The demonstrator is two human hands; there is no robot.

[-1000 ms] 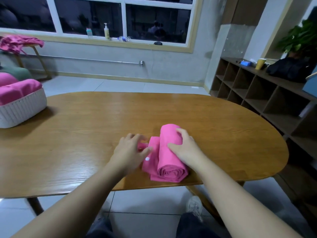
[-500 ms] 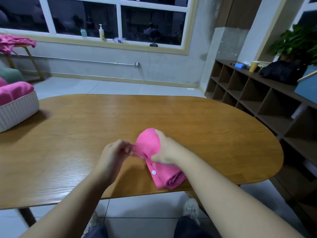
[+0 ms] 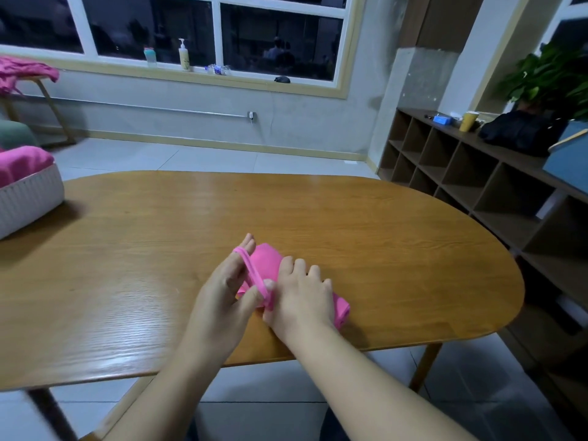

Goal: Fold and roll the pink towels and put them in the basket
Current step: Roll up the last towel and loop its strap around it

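Observation:
A rolled pink towel [image 3: 266,263] lies near the front edge of the wooden table [image 3: 366,230]. My right hand [image 3: 302,297] grips the roll from above, fingers curled over it. A thin pink elastic loop [image 3: 252,270] attached to the towel is stretched over the fingertips and thumb of my left hand [image 3: 222,291], just left of the roll. The white woven basket [image 3: 30,202] stands at the table's far left edge, partly cut off, with pink rolled towels [image 3: 22,162] in it.
More pink cloth [image 3: 27,70] lies on a stool by the window at the far left. A cubby shelf [image 3: 477,176] runs along the right, carrying a yellow cup, a dark bag and a plant.
My right hand has lowered the roll back flat onto the table and shifted over it. My left hand has pulled the elastic loop out and stretched it across its fingers.

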